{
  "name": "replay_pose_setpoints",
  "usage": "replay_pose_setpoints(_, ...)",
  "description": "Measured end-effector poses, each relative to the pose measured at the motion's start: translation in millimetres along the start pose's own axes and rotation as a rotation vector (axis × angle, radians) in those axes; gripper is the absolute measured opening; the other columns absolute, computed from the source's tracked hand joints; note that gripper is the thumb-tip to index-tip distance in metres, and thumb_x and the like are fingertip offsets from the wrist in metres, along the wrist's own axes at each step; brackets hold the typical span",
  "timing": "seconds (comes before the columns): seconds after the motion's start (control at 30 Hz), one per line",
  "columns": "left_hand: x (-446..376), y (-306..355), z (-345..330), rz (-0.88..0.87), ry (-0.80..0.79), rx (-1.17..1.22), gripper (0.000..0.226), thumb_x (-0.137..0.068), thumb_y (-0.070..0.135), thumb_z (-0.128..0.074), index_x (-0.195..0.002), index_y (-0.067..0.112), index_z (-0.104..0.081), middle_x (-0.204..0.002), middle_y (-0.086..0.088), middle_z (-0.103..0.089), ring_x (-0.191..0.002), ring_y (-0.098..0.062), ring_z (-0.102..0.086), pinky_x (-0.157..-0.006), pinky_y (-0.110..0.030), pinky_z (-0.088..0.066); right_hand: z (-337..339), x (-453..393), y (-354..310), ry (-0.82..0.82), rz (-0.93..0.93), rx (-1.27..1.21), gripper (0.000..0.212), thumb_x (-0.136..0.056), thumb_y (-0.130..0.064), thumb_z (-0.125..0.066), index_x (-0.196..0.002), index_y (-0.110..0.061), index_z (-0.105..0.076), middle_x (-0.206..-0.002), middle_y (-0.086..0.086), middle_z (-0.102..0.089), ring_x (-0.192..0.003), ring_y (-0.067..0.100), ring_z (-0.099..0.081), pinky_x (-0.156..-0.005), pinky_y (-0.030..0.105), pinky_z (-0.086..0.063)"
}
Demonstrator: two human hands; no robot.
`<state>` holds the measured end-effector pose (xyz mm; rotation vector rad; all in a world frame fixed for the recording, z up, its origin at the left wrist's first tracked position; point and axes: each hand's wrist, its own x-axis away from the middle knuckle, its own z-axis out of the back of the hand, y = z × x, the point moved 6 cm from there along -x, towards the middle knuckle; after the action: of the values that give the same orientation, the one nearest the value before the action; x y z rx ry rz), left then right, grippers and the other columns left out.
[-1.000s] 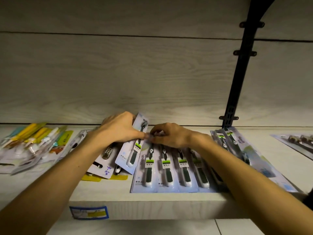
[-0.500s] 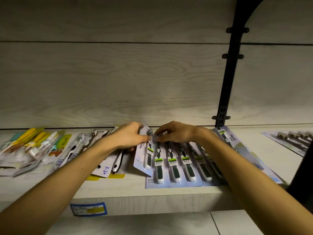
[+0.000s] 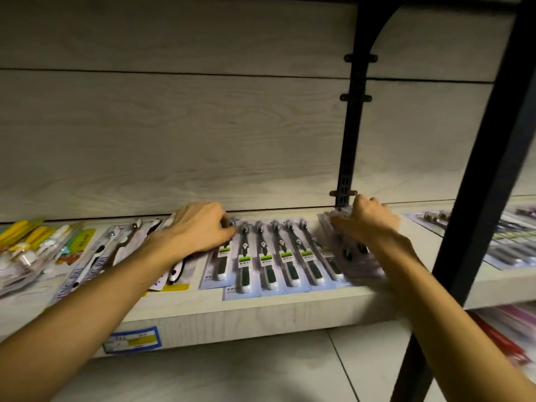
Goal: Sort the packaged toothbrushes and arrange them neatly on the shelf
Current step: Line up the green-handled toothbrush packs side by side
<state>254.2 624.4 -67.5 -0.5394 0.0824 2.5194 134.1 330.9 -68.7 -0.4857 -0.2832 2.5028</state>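
From the head view we see a pale wooden shelf [image 3: 261, 311] with blister-packed toothbrushes laid flat along it. Our left hand [image 3: 200, 227] lies palm-down on the shelf, fingers close together and curled onto the top of the leftmost green pack [image 3: 217, 265], pressing it rather than gripping it; whether the thumb is under the card we cannot tell. That pack sits at the left end of a row of green packs [image 3: 278, 262], which lie side by side and overlapping, heads toward the back panel [image 3: 174, 140], handles toward the shelf's front edge. Our right hand [image 3: 368, 221] is at the right end of the row, near the black upright [image 3: 348, 140], fingers bent down onto the top of a blurred stack of packs [image 3: 356, 256]; motion blur hides whether they pinch it or only rest on it. Left of our left wrist lie black-and-white packs [image 3: 116, 250], partly covered by the forearm, and farther left a loose heap of yellow packs [image 3: 32, 242]. Beyond a black post [image 3: 478, 198] on the right, more packs [image 3: 510, 245] lie on the shelf, blurred. A blue price tag [image 3: 133, 339] is stuck on the shelf's front edge.
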Motion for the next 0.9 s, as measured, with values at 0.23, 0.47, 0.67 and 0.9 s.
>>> replay_pose_setpoints(0.23,-2,26,-3,-0.125,-0.207,0.035,0.055,-0.088,0.076,-0.045,-0.099,0.023,-0.058,-0.095,0.001,-0.064,-0.082,-0.021,-0.062,-0.070,-0.035,-0.052,-8,2,27,-0.102,-0.086,-0.086,0.039,-0.084,-0.053,-0.064,-0.095,-0.016,-0.061,-0.099,0.010,-0.067,-0.090,0.029,-0.063,-0.078,0.033,-0.050)
replay_pose_setpoints(0.47,11,55,-18,-0.149,-0.043,0.030,0.053,-0.094,0.073,-0.019,-0.074,0.028,-0.039,-0.077,0.005,-0.047,-0.065,-0.011,-0.047,-0.060,-0.033,-0.035,-12,3,29,-0.104,-0.119,-0.165,0.063,-0.074,-0.078,-0.061,-0.081,-0.016,-0.062,-0.088,0.009,-0.069,-0.087,0.029,-0.065,-0.083,0.038,-0.053)
replay_pose_setpoints(0.67,10,51,-24,-0.126,-0.016,0.035,0.054,-0.092,0.076,-0.018,-0.074,0.029,-0.039,-0.085,0.001,-0.054,-0.068,-0.014,-0.044,-0.055,-0.033,-0.027,-7,-3,20,-0.211,-0.132,-0.126,0.068,-0.051,-0.074,-0.078,-0.085,-0.018,-0.062,-0.093,0.008,-0.069,-0.093,0.028,-0.066,-0.089,0.043,-0.057)
replay_pose_setpoints(0.9,11,47,-27,-0.070,0.004,0.084,0.054,-0.095,0.069,-0.031,-0.112,0.026,-0.059,-0.127,-0.002,-0.064,-0.112,-0.028,-0.059,-0.072,-0.034,-0.035,-15,-6,21,-0.351,-0.237,-0.364,0.080,-0.029,-0.061,-0.093,-0.089,-0.012,-0.072,-0.088,0.011,-0.074,-0.081,0.030,-0.072,-0.076,0.043,-0.062)
